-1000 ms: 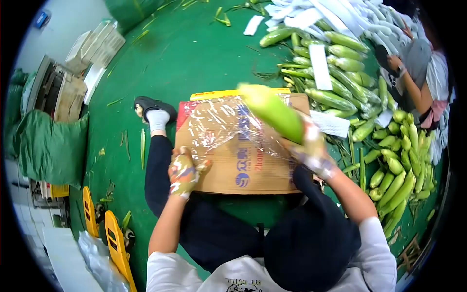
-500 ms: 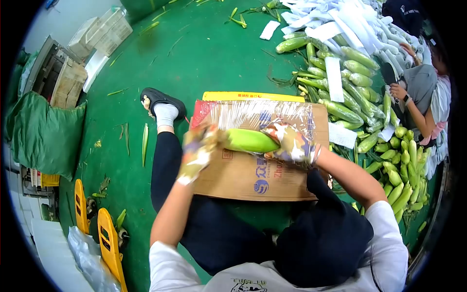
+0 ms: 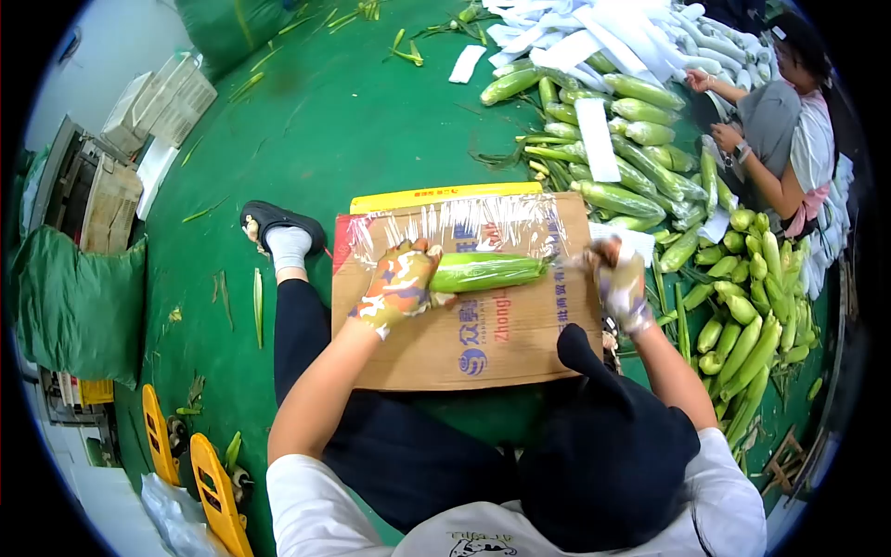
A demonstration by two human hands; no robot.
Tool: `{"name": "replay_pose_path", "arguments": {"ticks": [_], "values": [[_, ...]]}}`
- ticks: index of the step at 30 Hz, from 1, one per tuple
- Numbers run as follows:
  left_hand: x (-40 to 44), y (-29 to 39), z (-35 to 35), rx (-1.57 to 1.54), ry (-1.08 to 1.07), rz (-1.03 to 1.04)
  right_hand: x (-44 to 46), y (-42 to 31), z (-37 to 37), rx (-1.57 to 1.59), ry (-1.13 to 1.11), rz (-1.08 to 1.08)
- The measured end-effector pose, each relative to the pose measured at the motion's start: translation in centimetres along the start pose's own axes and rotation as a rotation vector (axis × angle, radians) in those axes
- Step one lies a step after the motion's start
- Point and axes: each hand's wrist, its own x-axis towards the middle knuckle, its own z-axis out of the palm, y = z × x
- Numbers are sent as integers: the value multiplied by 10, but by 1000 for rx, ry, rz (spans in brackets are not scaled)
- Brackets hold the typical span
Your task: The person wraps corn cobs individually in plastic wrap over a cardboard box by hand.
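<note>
A green ear of corn point(image 3: 490, 272) in its husk lies across the cardboard point(image 3: 408, 357) in front of me, with a glossy look of clear film about it. My left hand point(image 3: 401, 281), in a camouflage-patterned glove, is closed round its left end. Off its right end, by the cardboard's right edge, is my right hand point(image 3: 620, 283) in a matching glove. Its fingers are smeared by motion, so what they hold cannot be made out. Clear plastic film point(image 3: 464, 223) spreads in wrinkles over the upper part of the cardboard.
Wrapped ears of corn point(image 3: 640, 176) and white foam sleeves point(image 3: 640, 42) lie piled at the upper right. Unwrapped corn point(image 3: 747, 348) is heaped to my right. Another person point(image 3: 780, 139) sits beyond. On the left are a green sack point(image 3: 79, 306) and a yellow pallet-jack-like fork point(image 3: 218, 497).
My right hand has let go of the corn's right end and moved right. My left hand still holds the left end. The view has shifted, and the other person's arm has moved.
</note>
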Motion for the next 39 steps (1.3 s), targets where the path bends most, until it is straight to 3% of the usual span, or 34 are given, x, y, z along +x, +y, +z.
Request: {"name": "replay_pose_path", "arguments": {"ticks": [1,3,4,5,7,9,10,11,13,15,16,17,19,21,23,24,25,26,27,28,29,31,32,34,35,36,37,39], "values": [[-6,11,-4,-11,-43,4,10,3,2,-359,77,-292],[-23,34,2,-103,-142,-24,6,48,20,77,-137,-102],[-46,29,25,-2,-66,140,-18,-39,30,-280,-254,33],[-56,50,3,-45,-241,103,-34,-45,27,-308,-434,-17],[-70,68,-17,-158,-349,54,-65,-56,22,-319,-796,-128],[-63,66,-15,-339,-409,-253,-61,-74,27,-540,-816,-238],[-58,70,-16,-270,-225,-266,-57,-67,39,-670,-921,-204],[-58,65,0,-19,61,-172,-45,-61,50,-753,-907,-265],[-42,59,-7,70,63,-242,-18,-56,64,-844,-673,-421],[-34,40,14,141,210,-89,18,-65,86,-862,-440,-612],[-23,31,17,90,129,-123,38,-80,94,-803,-548,-598],[-14,22,17,44,47,-153,53,-104,104,-880,-796,-388],[-4,15,17,124,104,-30,80,-36,160,-105,-1040,-323],[2,9,16,-18,135,5,95,-38,160,-117,-1158,-337],[2,22,-3,-171,-135,-4,83,0,166,-98,-1244,-284],[4,34,-22,-196,-231,-6,70,46,169,-402,-862,-841],[-1,33,-5,-214,-249,7,55,54,167,-361,-855,-879],[-8,26,24,-351,-205,84,40,60,164,-320,-848,-917],[-12,24,35,-526,-305,15,32,26,149,-189,-1104,-662],[-19,28,44,-853,-476,-141,25,-13,132,-82,-1289,-363],[-28,35,48,-1239,-681,-357,19,-22,130,-267,-1348,-341],[-55,63,50,-1762,-1190,-768,-10,-45,112,-449,-1084,-544],[-71,81,50,-1866,-1379,-907,-20,-45,111,-505,-1038,-569],[-110,121,49,-1977,-1467,-1091,-31,-40,112,-690,-926,-733],[-136,131,68,-2343,-1704,-1136,-35,-35,112,-663,-902,-786],[-166,143,87,-2462,-1686,-1072,-38,-32,111,-606,-879,-774],[-194,154,99,-2240,-1470,-1280,-40,-30,112,-550,-848,-764],[-205,170,85,-2489,-1418,-1122,-44,-16,115,-528,-770,-874]]}}
